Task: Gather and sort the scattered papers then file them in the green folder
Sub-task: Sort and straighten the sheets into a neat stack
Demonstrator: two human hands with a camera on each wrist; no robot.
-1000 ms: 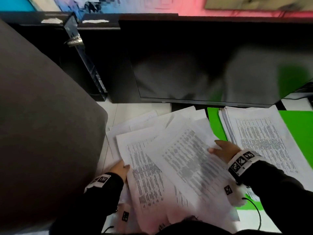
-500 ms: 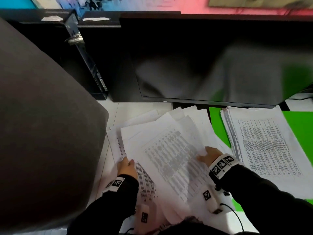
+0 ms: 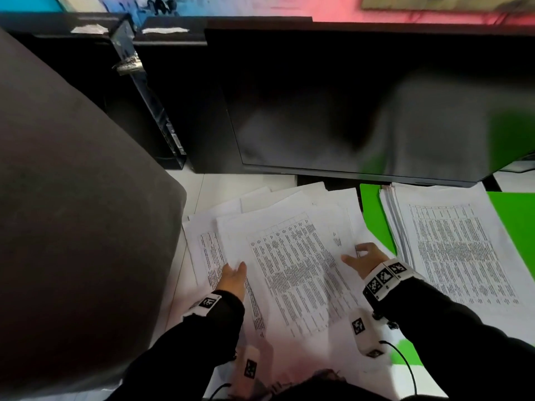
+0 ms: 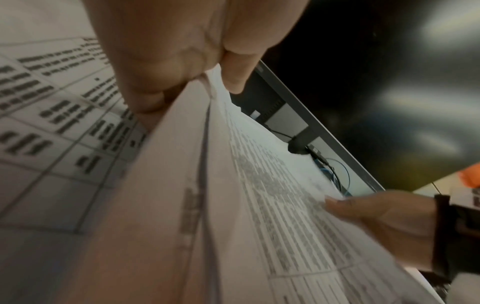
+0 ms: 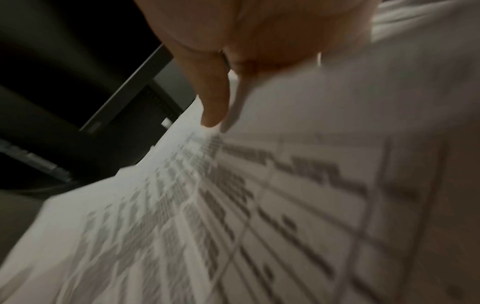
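Observation:
Loose printed papers (image 3: 292, 273) lie fanned out on the white desk in front of me. My left hand (image 3: 236, 267) pinches the left edge of the top sheets; the left wrist view shows the thumb over that edge (image 4: 207, 82) and the fingers under it. My right hand (image 3: 357, 253) holds the right edge of the same sheets, thumb (image 5: 215, 111) on top. The open green folder (image 3: 373, 221) lies to the right, and a squared stack of papers (image 3: 457, 250) rests on it.
A dark monitor (image 3: 362, 111) stands right behind the papers and the folder. A large grey padded shape (image 3: 72, 212) fills the left side. Black cases (image 3: 173, 105) stand at the back left. Bare white desk (image 3: 211, 189) shows beyond the pile.
Both hands have drawn closer together on the top sheets. Those sheets have slid left and turned over the loose pile. The stack on the folder has not moved.

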